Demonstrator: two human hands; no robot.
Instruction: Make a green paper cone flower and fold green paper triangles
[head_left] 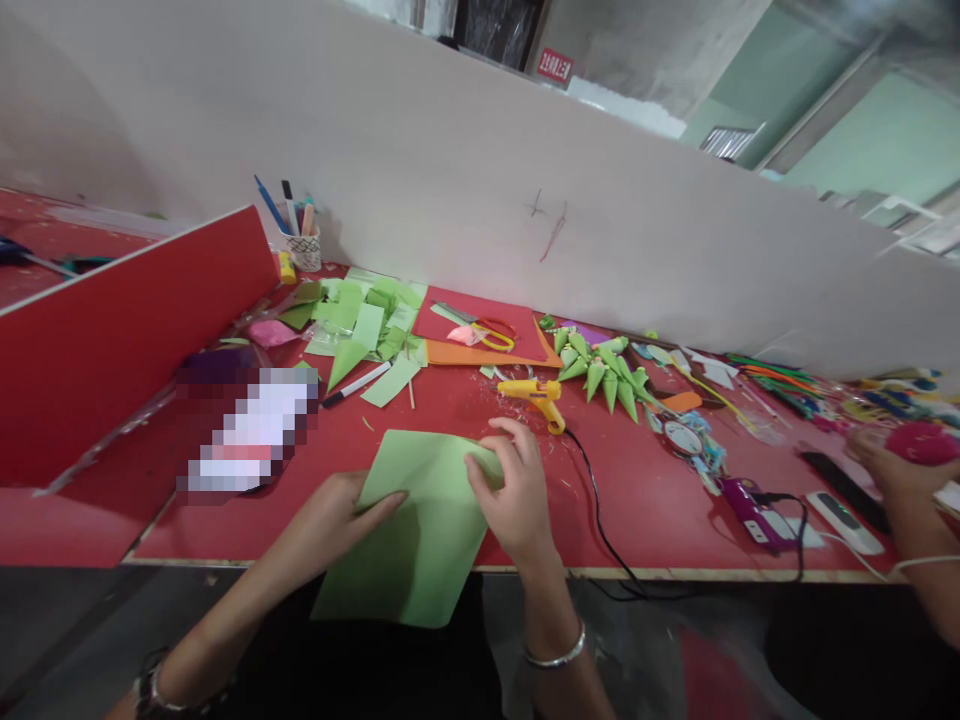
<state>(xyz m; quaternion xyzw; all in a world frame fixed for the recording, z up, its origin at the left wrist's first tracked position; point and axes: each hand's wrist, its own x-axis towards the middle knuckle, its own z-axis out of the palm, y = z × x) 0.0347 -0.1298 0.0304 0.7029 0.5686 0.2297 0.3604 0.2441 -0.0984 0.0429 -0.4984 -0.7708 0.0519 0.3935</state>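
A sheet of light green paper (420, 520) is held between my two hands at the table's front edge, its lower part hanging over my lap. My left hand (358, 515) grips the left edge, thumb on top and fingers underneath. At the upper right corner, my right hand (514, 485) pinches the sheet between thumb and fingers; the corner there looks slightly curled. Just beyond my right hand lies a yellow hot glue gun (536, 397) with a black cord. Green paper pieces (367, 315) and a green paper cone (346, 362) lie farther back on the left.
Yellow-handled scissors (491, 335) rest on red paper at the back. Several green cones stand clustered (600, 365) right of the glue gun. A phone-like blurred object (259, 430) lies left. A purple power strip (757, 515) and another person's hand (892, 470) are at right.
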